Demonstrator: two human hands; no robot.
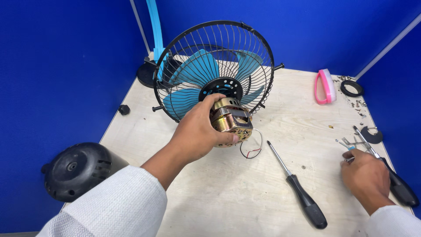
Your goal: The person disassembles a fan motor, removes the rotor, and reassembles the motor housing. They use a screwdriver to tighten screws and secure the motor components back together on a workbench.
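Observation:
My left hand (199, 131) grips the brass-coloured fan motor (231, 118), which sits behind a black wire fan guard (215, 66) with blue blades (195, 72). The guard stands tilted on its edge on the wooden table (245, 193). Thin red and black wires (251, 151) hang from the motor. My right hand (366, 175) rests on the table at the right, its fingertips on small metal parts (348, 144); whether it pinches one I cannot tell. A black-handled screwdriver (397, 180) lies partly under that hand.
A second black-handled screwdriver (298, 186) lies between my hands. A black motor cover (76, 169) sits at the left table edge. A pink brush (326, 86), black rings (351, 88), loose screws (357, 104) and a black knob (124, 109) lie around. Blue walls enclose the table.

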